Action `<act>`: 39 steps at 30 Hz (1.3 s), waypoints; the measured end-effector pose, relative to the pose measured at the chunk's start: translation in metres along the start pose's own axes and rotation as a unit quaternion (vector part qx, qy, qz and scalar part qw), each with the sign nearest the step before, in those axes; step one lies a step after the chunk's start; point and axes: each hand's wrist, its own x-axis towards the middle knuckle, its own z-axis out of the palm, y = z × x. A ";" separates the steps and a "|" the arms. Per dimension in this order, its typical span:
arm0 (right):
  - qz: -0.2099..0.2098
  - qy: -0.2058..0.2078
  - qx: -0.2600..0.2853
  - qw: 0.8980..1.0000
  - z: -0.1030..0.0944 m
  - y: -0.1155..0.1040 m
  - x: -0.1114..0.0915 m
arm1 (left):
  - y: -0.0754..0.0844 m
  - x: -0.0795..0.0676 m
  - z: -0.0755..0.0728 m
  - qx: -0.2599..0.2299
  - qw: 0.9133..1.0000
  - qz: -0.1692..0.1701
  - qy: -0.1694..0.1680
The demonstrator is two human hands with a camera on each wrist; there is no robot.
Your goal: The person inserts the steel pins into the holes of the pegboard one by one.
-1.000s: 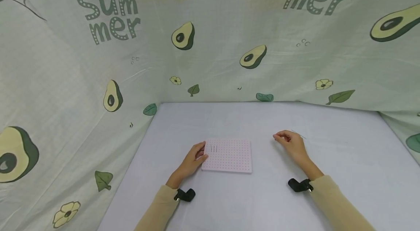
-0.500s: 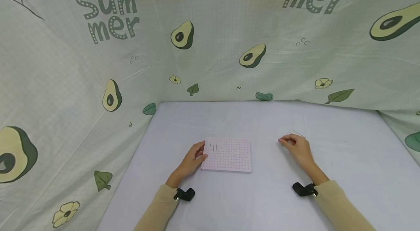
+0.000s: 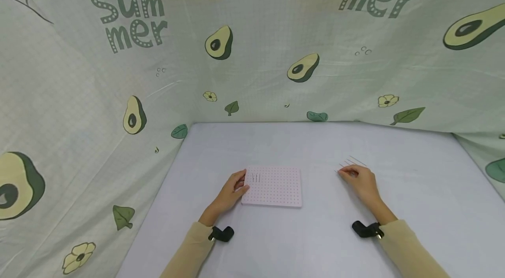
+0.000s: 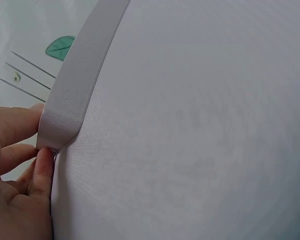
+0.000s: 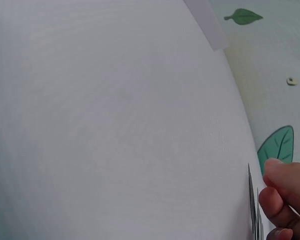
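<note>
A pale pink pegboard (image 3: 278, 188) with rows of small holes lies on the table. Three thin dark needles (image 3: 256, 177) stand upright in it near its upper left corner. My left hand (image 3: 230, 190) grips the board's left edge, fingers and thumb on either side of the corner in the left wrist view. To the right, several thin needles (image 3: 358, 161) lie slanted side by side on the table. My right hand (image 3: 360, 181) is low over them, fingertips bunched at the nearest one, beside the needles (image 5: 252, 200) in the right wrist view. I cannot tell whether it pinches one.
The table (image 3: 276, 243) has a white cloth over it. A pale curtain (image 3: 252, 76) printed with avocados and leaves hangs behind and on the left. A black wrist camera (image 3: 222, 234) sits on the left sleeve, and another black camera (image 3: 366, 229) on the right one.
My right hand has moved a little right and toward me, down to the loose needles, which show more beyond it now. The left hand and the board have hardly moved.
</note>
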 end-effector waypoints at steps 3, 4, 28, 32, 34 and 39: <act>0.000 -0.003 -0.003 1.000 0.000 0.000 0.000 | 0.000 0.000 -0.001 0.007 1.000 0.003 -0.003; 0.000 -0.003 -0.004 1.000 0.000 0.000 -0.001 | 0.000 0.000 -0.001 0.008 1.000 0.004 -0.003; -0.015 0.002 -0.019 1.000 0.005 0.003 -0.004 | -0.047 0.006 0.007 0.022 1.000 -0.003 0.013; -0.021 0.002 -0.020 1.000 0.004 0.003 -0.005 | -0.048 0.006 0.008 0.020 1.000 -0.003 0.009; -0.022 0.001 -0.019 1.000 0.005 0.002 -0.005 | -0.048 0.006 0.007 0.020 1.000 -0.006 0.008; -0.023 0.004 -0.020 1.000 0.006 0.003 -0.004 | -0.048 0.007 0.008 0.018 1.000 -0.005 0.014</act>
